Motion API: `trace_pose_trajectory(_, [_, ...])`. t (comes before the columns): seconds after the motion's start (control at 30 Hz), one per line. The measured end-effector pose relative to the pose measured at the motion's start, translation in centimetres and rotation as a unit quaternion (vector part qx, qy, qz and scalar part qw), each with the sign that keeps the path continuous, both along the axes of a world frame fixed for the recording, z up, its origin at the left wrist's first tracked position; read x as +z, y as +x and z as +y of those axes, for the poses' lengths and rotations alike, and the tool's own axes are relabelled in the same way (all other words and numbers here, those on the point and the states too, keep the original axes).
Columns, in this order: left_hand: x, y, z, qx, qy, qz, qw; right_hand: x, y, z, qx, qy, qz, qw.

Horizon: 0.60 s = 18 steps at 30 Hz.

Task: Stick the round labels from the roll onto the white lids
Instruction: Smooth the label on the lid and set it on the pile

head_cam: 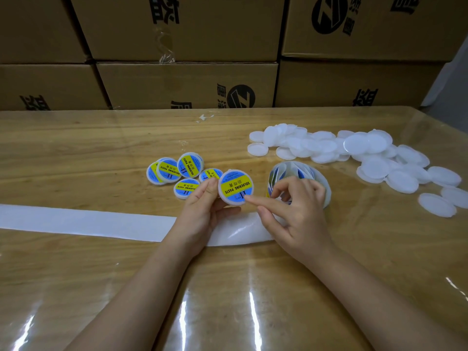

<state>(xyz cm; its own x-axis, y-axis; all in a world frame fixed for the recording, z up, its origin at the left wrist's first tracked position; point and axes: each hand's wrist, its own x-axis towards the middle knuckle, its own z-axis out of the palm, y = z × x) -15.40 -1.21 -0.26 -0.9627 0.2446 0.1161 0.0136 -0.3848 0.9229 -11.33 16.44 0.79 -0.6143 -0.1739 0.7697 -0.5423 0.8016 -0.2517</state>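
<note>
Five-ish labelled lids (pixel 177 173) done mid-frame. Your left hand (pixel 207 211) pinches a sixth lid (pixel 236 187), and your right hand (pixel 296 214) presses its label with a straight forefinger, gripping nothing. Big blank pile (pixel 354 153) upper right to go.

You have six lids with labels on: one labelled lid (pixel 236 187) in your left hand (pixel 205 214) and five finished lids (pixel 190 165) lying on the table (pixel 76 153). Your plain white lids (pixel 329 148) make one loose heap of dozens, too overlapped for an exact count. You have one roll of labels (pixel 291 171), one strip of backing paper (pixel 88 221) and six cardboard boxes (pixel 187 84) behind, in two rows of three.
</note>
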Motion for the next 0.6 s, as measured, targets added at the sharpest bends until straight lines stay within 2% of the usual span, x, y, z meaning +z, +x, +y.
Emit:
trace_pose_trajectory(0.2, [0.16, 0.28, 0.22, -0.034, -0.008, 0.004, 0.999, 0.06, -0.2, 0.23, -0.033, -0.031, 0.017, 0.999])
trace_pose_trajectory(0.4, [-0.23, 0.72, 0.25, -0.088, -0.025, -0.028, 0.995, -0.05, -0.08, 0.05, -0.014, -0.023, 0.021, 0.999])
trace_pose_trajectory(0.6, [-0.37, 0.72, 0.42, -0.096, -0.036, -0.042, 0.994, -0.06, 0.08, 0.0, -0.014, -0.022, 0.02, 0.999])
